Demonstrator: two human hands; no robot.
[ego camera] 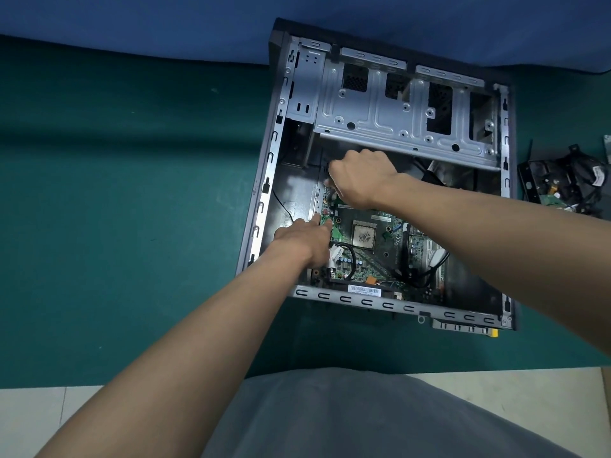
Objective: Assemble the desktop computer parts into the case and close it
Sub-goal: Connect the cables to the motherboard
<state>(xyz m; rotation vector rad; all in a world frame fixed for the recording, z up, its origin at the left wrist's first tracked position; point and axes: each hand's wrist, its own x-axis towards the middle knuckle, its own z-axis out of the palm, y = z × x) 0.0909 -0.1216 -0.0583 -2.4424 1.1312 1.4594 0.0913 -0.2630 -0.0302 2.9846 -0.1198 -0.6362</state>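
Note:
An open computer case (264, 180) lies flat on the green mat, its side panel off. A green motherboard (370, 246) with a bare square processor (363, 234) sits in the lower half. My left hand (302, 239) reaches in from the left, its straight fingers pressing the board's left edge. My right hand (360, 178) hovers over the board's far left corner with fingers curled down; what they grip is hidden under the hand. A silver drive cage (396, 104) spans the case's far half.
A green mat (132, 193) covers the table, with blue cloth (132, 21) behind. To the right of the case lies a black part with bundled cables (562, 180). A yellow-tipped piece (494, 332) sticks out under the case's near edge. Black and white cables (426, 262) cross the board.

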